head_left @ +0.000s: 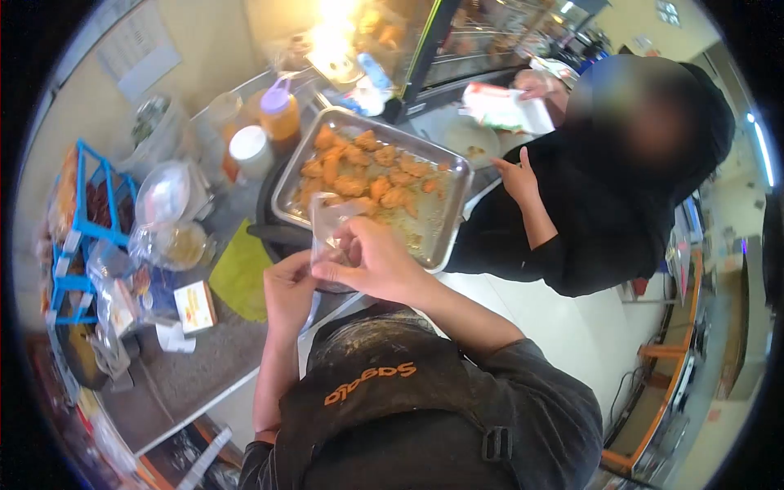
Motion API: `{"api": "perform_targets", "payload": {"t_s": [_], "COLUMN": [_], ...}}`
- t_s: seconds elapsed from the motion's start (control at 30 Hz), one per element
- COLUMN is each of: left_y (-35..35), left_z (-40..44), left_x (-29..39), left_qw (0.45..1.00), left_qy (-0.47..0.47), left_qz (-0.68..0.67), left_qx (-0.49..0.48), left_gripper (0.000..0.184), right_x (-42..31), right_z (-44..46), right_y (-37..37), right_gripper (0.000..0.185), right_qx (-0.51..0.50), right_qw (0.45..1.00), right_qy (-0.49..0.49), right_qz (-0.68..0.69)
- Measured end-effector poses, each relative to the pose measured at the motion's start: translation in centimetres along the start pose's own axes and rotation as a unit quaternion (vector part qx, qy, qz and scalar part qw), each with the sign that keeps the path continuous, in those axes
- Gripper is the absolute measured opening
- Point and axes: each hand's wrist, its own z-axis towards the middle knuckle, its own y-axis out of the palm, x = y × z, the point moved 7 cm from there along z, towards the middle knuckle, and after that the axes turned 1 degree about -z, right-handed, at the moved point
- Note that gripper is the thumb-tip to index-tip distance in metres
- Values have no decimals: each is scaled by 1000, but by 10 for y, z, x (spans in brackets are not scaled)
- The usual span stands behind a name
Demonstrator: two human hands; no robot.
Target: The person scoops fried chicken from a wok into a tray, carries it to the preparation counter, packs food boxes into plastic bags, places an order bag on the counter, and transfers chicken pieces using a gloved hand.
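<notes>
A small clear plastic bag [324, 219] stands up between my hands in front of the metal tray. My right hand [376, 260] is closed on the bag, thumb and fingers pinching it. At the bag's lower left, my left hand [287, 292] has its fingers curled in a pinch. Whether those fingers grip the bag's edge is hard to make out. Just beyond my hands lies the metal tray [463, 167], holding many pieces of fried chicken [398, 197]. What the bag contains cannot be seen clearly.
A co-worker in black [563, 212] stands at the right, one hand on a white-and-red food box [506, 109]. On the counter [184, 388] are a purple-capped sauce bottle [279, 110], a white-lidded jar [251, 151], a green cloth [242, 273], a small box [195, 307] and a blue rack [80, 216].
</notes>
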Motion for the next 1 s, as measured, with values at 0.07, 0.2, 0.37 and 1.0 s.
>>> {"api": "perform_targets", "payload": {"t_s": [0.07, 0.2, 0.37, 1.0], "left_y": [3, 11, 12, -148], "left_z": [6, 10, -1, -23], "left_x": [-21, -35, 10, -7], "left_qw": [995, 977, 998, 950], "left_qy": [-42, -102, 16, 44], "left_qz": [-84, -181, 56, -6], "left_qx": [-37, -40, 10, 309], "left_gripper": [15, 21, 23, 23], "right_x": [14, 27, 13, -44], "right_z": [-2, -9, -19, -32], "right_y": [0, -4, -7, -40], "right_gripper": [41, 25, 13, 23], "right_qx": [4, 39, 50, 103], "right_qw": [994, 974, 990, 967], "right_qy": [-20, 0, -120, -223], "right_qz": [103, 225, 60, -72]}}
